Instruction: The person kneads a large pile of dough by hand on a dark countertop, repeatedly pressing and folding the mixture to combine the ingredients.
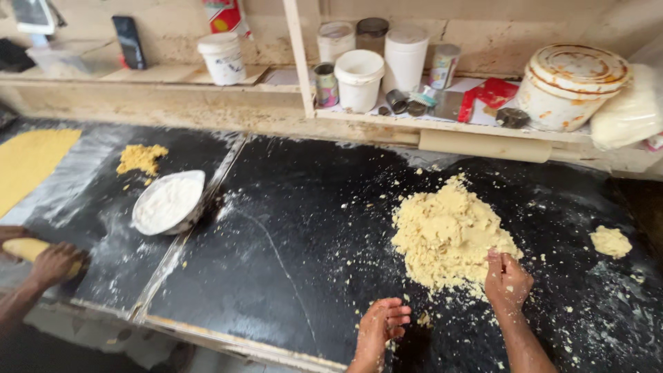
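Hands first: right hand (507, 276) pinches the near edge of the crumbly yellow dough heap (445, 231), lying towards the black worktop's (297, 235) right end, long axis front-to-back. Left hand (381, 324) hovers empty, fingers loosely curled. White tubs (359, 79) line the shelf (442, 124) behind.

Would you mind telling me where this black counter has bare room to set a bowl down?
The widest bare patch lies between the flour bowl and the big dough pile, above the left hand. Around the right hand it is crowded with crumbs, as far as the small lump. Far left, a co-worker's hand takes up the room.
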